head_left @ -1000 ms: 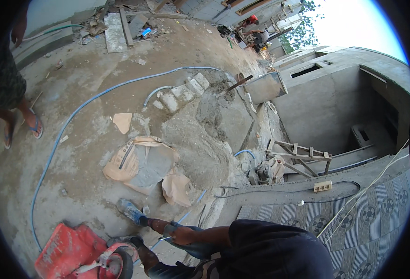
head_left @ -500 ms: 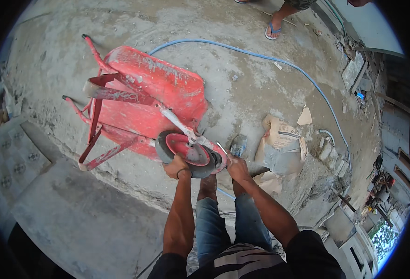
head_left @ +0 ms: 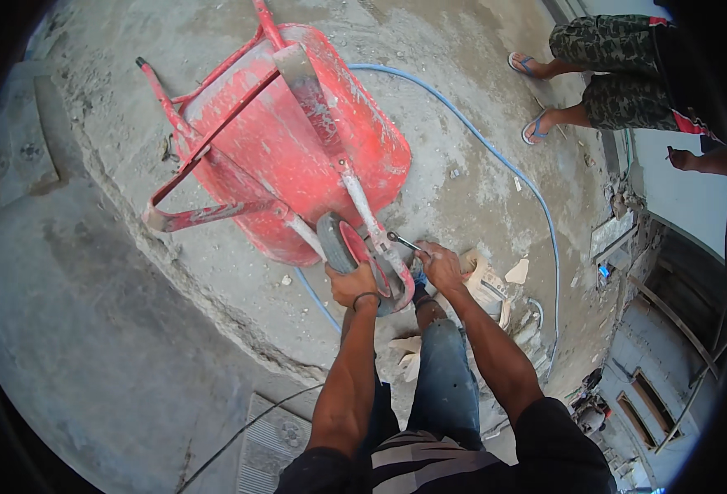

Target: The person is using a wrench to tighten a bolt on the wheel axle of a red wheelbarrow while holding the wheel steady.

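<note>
A red wheelbarrow (head_left: 256, 156) lies upside down on the ground, its paint scraped and smeared with grey. At its near end the wheel (head_left: 330, 236), a dark tyre on a red rim, sits between the frame arms. My left hand (head_left: 353, 284) is closed round the near side of the tyre. In my right hand (head_left: 443, 267) is a wrench (head_left: 406, 242); its ring end lies at the frame beside the wheel's hub. Whether the ring is seated on a nut I cannot tell.
A blue hose (head_left: 503, 160) curves across the rough concrete floor. Beside my legs lies a torn paper sack (head_left: 488, 288). Another person in patterned shorts (head_left: 627, 103) stands at the far right, a small dark object in one hand. A broken floor edge (head_left: 207, 300) runs along the left.
The wheelbarrow now appears turned, its wheel seen more edge-on. The wrench end lies over the frame near the hub. More of the other person has come into view.
</note>
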{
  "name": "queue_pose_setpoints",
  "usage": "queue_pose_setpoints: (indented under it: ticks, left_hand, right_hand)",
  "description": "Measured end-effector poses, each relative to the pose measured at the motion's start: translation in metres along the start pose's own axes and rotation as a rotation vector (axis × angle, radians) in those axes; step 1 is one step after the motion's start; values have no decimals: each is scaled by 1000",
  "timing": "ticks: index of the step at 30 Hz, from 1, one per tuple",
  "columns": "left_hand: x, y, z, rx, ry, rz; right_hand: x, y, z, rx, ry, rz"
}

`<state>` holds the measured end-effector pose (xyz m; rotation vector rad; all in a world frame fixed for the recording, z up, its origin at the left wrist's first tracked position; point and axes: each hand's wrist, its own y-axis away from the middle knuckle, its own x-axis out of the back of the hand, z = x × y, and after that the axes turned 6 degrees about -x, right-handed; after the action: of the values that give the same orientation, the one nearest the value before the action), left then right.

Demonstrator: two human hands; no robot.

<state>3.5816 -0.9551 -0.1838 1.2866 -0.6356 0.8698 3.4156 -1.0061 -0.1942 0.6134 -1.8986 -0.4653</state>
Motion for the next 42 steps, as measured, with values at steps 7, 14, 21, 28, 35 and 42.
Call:
queue_pose_setpoints:
  ticks: [7,14,21,28,35,42]
  left_hand:
    - [4,6,1,-5,36,-55]
    - [-3,6,-8,-17,54,26]
    - [0,12,-6,-45,66,69]
    - [3,12,-4,16,54,89]
    - [2,14,4,12,63,67]
    - [1,11,-6,-26,40,109]
  right_hand:
    - [-6,-74,12,282,216,-115]
    - [-14,-140,-10,334,524,-436]
    - [-25,-189,-6,408,552,-592]
    - [-13,-188,-46,612,684,-552]
    - [-16,-182,25,550,339,-613]
    - [5,-153,-5,31,-828,-664]
